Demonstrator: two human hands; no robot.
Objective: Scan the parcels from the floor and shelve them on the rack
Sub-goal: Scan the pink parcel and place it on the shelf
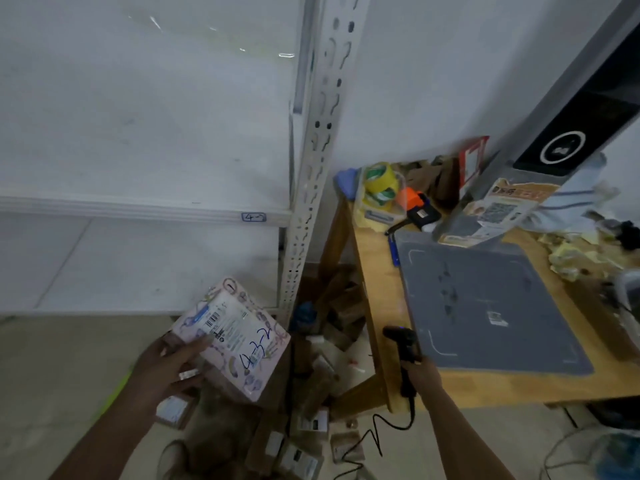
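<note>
Left hand (169, 362) grips a pink printed parcel (231, 337) from its near left corner, thumb pressed on the top face beside the shipping label; "4-3-2" is written on it in blue marker. Parcel held tilted, in the air in front of the lower rack shelf (145, 211), not touching it. The shelf edge carries a small tag reading "4-", rest blurred.

Right hand (420, 372) closed around the handle of a black barcode scanner (403, 344), its coiled cable (374, 434) trailing to the floor. Scanner head sits at the front left corner of the wooden table (377, 289), just beside a grey mat (485, 303).

More parcels (301, 441), brown cartons, piled on the floor between the hands. White slotted rack upright (313, 168) stands between shelf and table. Tape rolls (379, 183) at the table's back corner.
</note>
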